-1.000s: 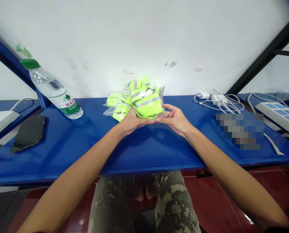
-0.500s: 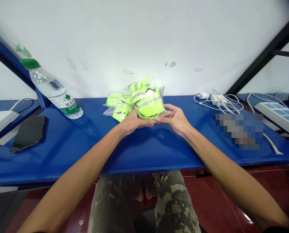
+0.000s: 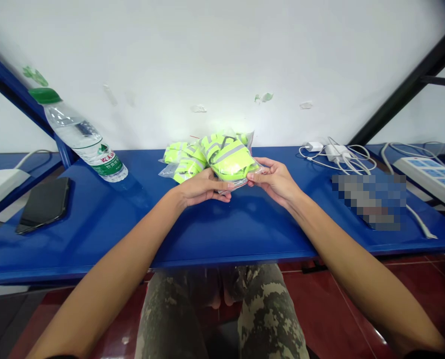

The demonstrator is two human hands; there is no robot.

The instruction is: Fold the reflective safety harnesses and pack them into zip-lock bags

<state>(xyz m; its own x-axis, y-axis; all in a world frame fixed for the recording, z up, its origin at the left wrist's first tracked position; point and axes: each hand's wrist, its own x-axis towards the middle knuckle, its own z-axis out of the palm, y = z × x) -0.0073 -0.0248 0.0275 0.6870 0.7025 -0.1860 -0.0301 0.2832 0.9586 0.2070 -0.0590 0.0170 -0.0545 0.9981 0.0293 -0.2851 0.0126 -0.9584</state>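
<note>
The right hand (image 3: pixel 275 183) grasps the edge of a clear bag of neon-yellow reflective vest (image 3: pixel 230 158) over the blue counter (image 3: pixel 222 234), the left hand (image 3: pixel 202 188) released and open beneath it, beside more bagged vests (image 3: pixel 183 162).

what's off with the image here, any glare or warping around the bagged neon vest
Head view: a bright glare patch on the white wall above the clear-bagged neon-yellow reflective vest, wide-lens bending of the slanted black metal shelf upright, and a pixelated blur block on the right.

White wall (image 3: pixel 222 60), blue metal shelf (image 3: pixel 230 239), what looks like dark red floor tile (image 3: pixel 320 304)
</note>
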